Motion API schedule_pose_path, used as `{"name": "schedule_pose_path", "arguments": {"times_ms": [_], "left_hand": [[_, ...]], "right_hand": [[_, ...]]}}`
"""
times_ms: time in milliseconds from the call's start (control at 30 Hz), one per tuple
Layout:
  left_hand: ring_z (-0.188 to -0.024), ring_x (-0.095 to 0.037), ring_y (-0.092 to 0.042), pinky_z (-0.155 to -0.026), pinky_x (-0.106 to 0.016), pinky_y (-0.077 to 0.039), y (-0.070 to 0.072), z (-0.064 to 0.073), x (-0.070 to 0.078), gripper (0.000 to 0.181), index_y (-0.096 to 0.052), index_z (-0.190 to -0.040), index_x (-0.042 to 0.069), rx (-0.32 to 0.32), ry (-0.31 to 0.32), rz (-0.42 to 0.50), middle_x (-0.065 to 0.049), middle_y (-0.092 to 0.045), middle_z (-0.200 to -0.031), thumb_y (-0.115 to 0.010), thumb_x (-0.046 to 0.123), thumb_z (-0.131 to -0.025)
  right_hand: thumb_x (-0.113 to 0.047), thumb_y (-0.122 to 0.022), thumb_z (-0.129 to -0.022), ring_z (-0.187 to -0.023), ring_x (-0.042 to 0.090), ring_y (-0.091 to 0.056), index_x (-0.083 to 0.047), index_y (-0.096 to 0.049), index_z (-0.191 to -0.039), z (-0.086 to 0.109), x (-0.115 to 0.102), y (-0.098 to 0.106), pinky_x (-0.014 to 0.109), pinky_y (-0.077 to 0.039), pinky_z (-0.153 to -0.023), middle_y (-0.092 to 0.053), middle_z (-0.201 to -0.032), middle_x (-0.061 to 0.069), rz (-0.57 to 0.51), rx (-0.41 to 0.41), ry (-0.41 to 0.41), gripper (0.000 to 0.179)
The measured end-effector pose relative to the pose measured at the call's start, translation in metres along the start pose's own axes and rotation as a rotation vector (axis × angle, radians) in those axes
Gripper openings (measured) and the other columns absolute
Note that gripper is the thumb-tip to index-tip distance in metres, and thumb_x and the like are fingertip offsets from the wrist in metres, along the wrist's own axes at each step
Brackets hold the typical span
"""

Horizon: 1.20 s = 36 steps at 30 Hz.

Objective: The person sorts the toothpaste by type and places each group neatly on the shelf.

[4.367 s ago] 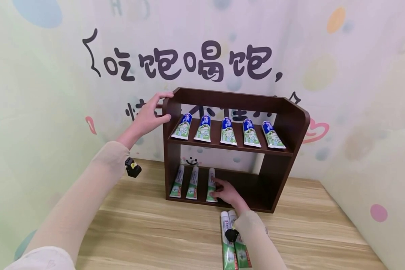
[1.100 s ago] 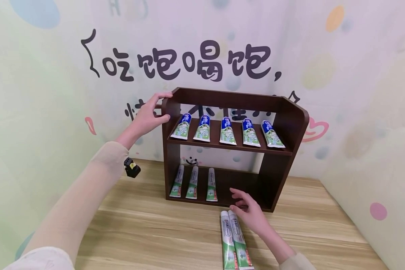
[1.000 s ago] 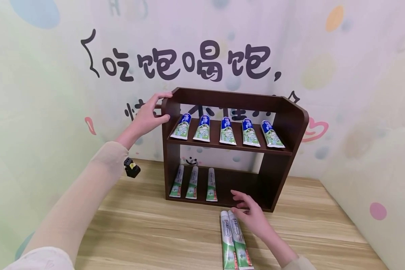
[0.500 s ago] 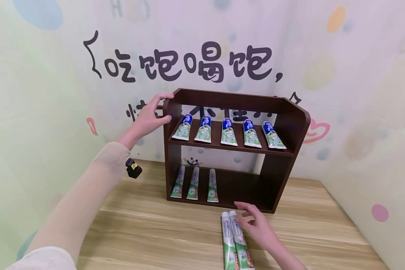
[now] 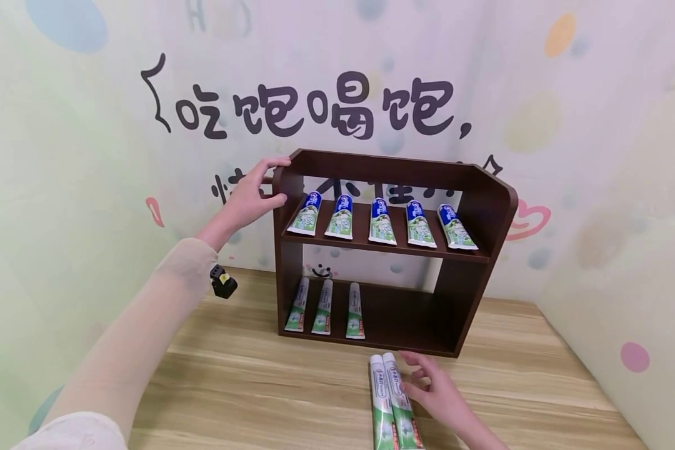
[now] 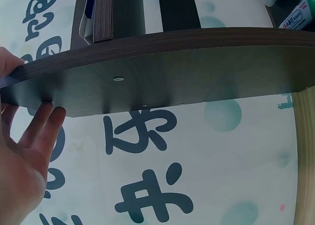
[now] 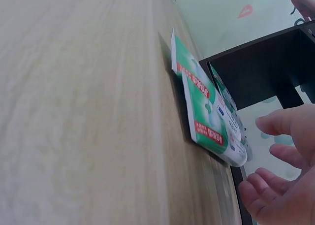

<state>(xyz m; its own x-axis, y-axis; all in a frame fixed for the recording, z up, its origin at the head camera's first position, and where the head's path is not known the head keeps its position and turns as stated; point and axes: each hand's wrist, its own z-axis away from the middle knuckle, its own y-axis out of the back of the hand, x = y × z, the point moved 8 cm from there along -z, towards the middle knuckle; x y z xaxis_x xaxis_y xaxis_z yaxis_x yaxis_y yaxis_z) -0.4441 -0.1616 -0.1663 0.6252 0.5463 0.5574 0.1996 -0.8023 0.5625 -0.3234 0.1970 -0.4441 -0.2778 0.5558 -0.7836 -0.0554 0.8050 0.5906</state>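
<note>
My left hand [image 5: 247,199] holds the upper left side of a dark brown two-tier shelf [image 5: 390,250]. In the left wrist view, its side panel [image 6: 172,75] sits between my thumb and fingers. My right hand [image 5: 440,400] is beside two green-and-white toothpaste tubes lying side by side on the table, its fingers loosely bent with nothing in them. The thumb is close to the right tube [image 5: 400,400]; I cannot tell if they touch. The left tube [image 5: 381,400] lies against its neighbour. On the lower tier, three matching tubes lean, the rightmost one [image 5: 355,311] near the middle.
Several blue-and-green toothpaste tubes [image 5: 382,222] stand in a row on the upper tier. The shelf rests on a wood-grain table [image 5: 247,375] near a printed backdrop [image 5: 337,37]. A small black device [image 5: 223,282] hangs at my left wrist.
My right hand has let go of the third tube on the lower tier and come back toward me, down beside the two tubes on the table. My left hand stays on the shelf.
</note>
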Motion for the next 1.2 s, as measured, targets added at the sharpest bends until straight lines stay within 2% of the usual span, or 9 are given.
{"name": "schedule_pose_path", "arguments": {"times_ms": [233,500,700,833,967,1200], "left_hand": [[-0.126,-0.033,-0.052,-0.096,-0.052,-0.055,0.001,0.001,0.000,0.058,-0.042,-0.144,0.025,0.001,0.007,-0.009,0.004,-0.037,-0.159,-0.065,0.014,-0.091],[-0.126,-0.034,-0.052,-0.095,-0.052,-0.055,0.001,0.001,0.000,0.058,-0.042,-0.144,0.023,0.009,-0.003,-0.015,0.004,-0.037,-0.159,-0.064,0.013,-0.091],[-0.126,-0.033,-0.052,-0.095,-0.051,-0.055,0.000,0.000,0.000,0.058,-0.043,-0.144,0.025,0.005,-0.011,-0.017,0.005,-0.037,-0.159,-0.064,0.014,-0.091],[-0.126,-0.034,-0.052,-0.095,-0.051,-0.055,0.001,0.001,0.000,0.058,-0.043,-0.144,0.024,0.006,-0.001,-0.011,0.005,-0.037,-0.159,-0.064,0.013,-0.091],[-0.126,-0.034,-0.052,-0.095,-0.051,-0.055,0.001,0.000,0.000,0.058,-0.043,-0.144,0.023,0.003,-0.006,-0.010,0.004,-0.037,-0.159,-0.064,0.013,-0.091],[-0.126,-0.033,-0.053,-0.095,-0.051,-0.055,0.001,0.000,0.000,0.058,-0.043,-0.143,0.025,0.007,-0.006,-0.007,0.005,-0.037,-0.159,-0.065,0.013,-0.091]], "right_hand": [[-0.014,-0.077,-0.081,-0.098,0.023,-0.057,-0.006,-0.053,-0.138,0.006,0.004,-0.004,0.022,-0.052,-0.076,-0.056,-0.126,0.024,0.028,-0.086,0.002,0.063],[-0.018,-0.079,-0.079,-0.089,0.014,-0.050,0.000,-0.044,-0.143,0.010,0.005,-0.008,0.023,-0.049,-0.076,-0.058,-0.115,0.019,0.029,-0.202,0.052,0.075],[-0.021,-0.081,-0.075,-0.098,0.018,-0.046,-0.006,-0.036,-0.151,0.009,0.008,-0.014,0.022,-0.043,-0.079,-0.049,-0.124,0.021,0.047,-0.310,0.055,0.089],[-0.025,-0.082,-0.074,-0.109,0.025,-0.047,-0.013,-0.030,-0.154,0.011,0.007,-0.016,0.031,-0.045,-0.088,-0.043,-0.132,0.022,0.070,-0.374,0.056,0.096],[-0.027,-0.083,-0.073,-0.112,0.028,-0.049,-0.014,-0.030,-0.155,0.013,0.004,-0.017,0.039,-0.046,-0.090,-0.041,-0.136,0.022,0.096,-0.386,0.069,0.098],[-0.027,-0.086,-0.069,-0.111,0.031,-0.053,-0.015,-0.032,-0.154,0.015,0.000,-0.020,0.046,-0.050,-0.089,-0.043,-0.132,0.023,0.149,-0.341,0.083,0.102]]}}
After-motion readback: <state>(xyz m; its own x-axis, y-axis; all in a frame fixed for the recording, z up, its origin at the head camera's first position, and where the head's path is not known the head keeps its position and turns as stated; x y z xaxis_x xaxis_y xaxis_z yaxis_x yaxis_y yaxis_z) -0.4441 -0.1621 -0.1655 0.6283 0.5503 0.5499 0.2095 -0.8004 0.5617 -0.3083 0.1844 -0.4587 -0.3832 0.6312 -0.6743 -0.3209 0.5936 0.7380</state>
